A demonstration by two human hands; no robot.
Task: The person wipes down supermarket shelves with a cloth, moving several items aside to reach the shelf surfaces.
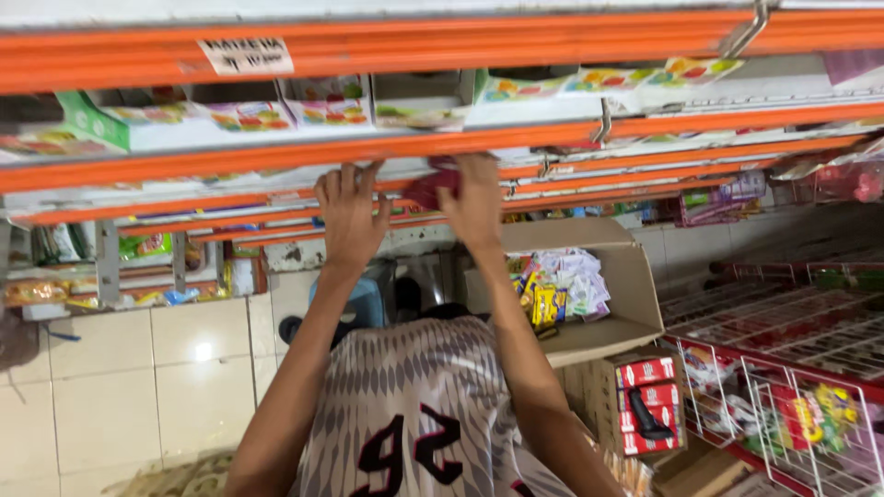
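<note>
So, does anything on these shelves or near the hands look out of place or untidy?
Mostly tidy. The white paper label on the top orange metal shelf rail sits slightly crooked. The open brown cardboard box holds colourful small packets in a loose heap. The left hand and right hand reach into the shelf; what they touch is unclear.

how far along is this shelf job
Looks done: display boxes already line the upper orange shelf. In hand: the right hand holds a dark red packet at the shelf edge, and the left hand rests flat on the rail beside it. Left: the open cardboard box holds many packets.
</note>
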